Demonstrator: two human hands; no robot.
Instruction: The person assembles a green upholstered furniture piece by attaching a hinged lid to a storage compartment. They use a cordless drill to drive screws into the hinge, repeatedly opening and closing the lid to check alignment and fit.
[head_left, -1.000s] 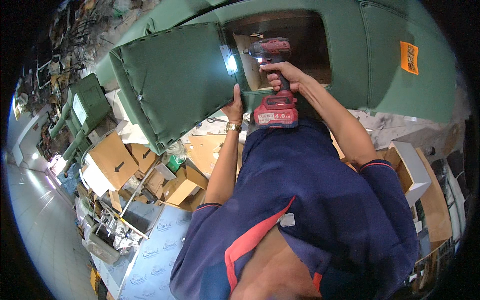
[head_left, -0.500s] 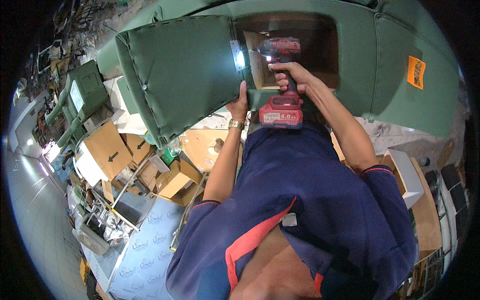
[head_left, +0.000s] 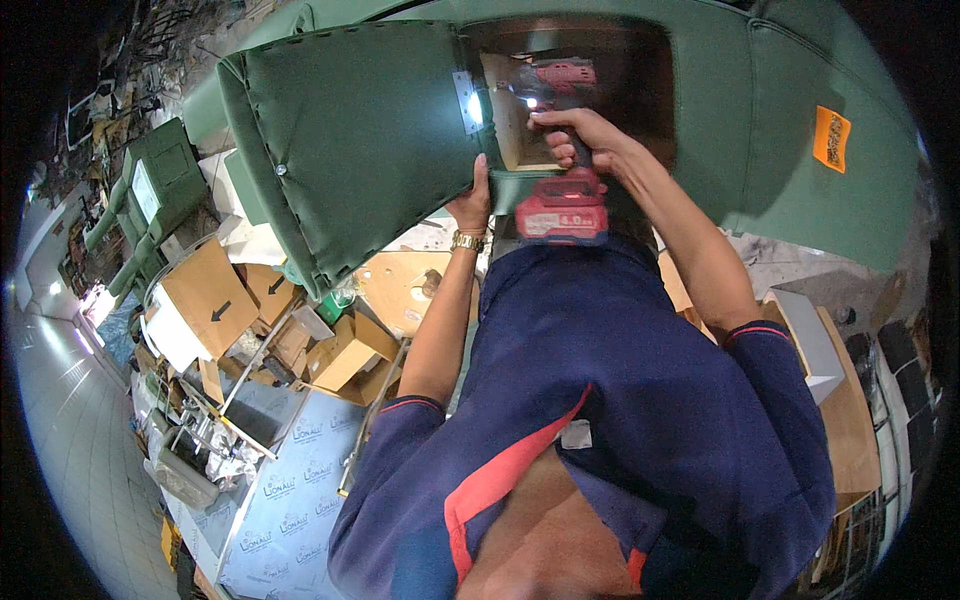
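My right hand [head_left: 575, 135] grips a red cordless drill [head_left: 560, 190], its lit nose pointing left at a small metal bracket [head_left: 467, 100] on the edge of a green upholstered panel [head_left: 350, 140]. My left hand [head_left: 472, 205], with a gold watch on the wrist, presses up against the panel's lower edge just below the bracket. Behind the drill is an open wooden cavity [head_left: 600, 70] inside a large green upholstered sofa frame [head_left: 790, 130].
Cardboard boxes [head_left: 205, 300] and wood offcuts are piled at the left. A workbench covered in printed sheet [head_left: 290, 490] lies at lower left. Another green upholstered piece [head_left: 160, 185] stands further left. An orange tag [head_left: 832, 140] hangs on the frame at right.
The view has shifted slightly, so panel and drill sit a little lower in the picture. The drill's nose stays at the bracket and both hands keep their hold.
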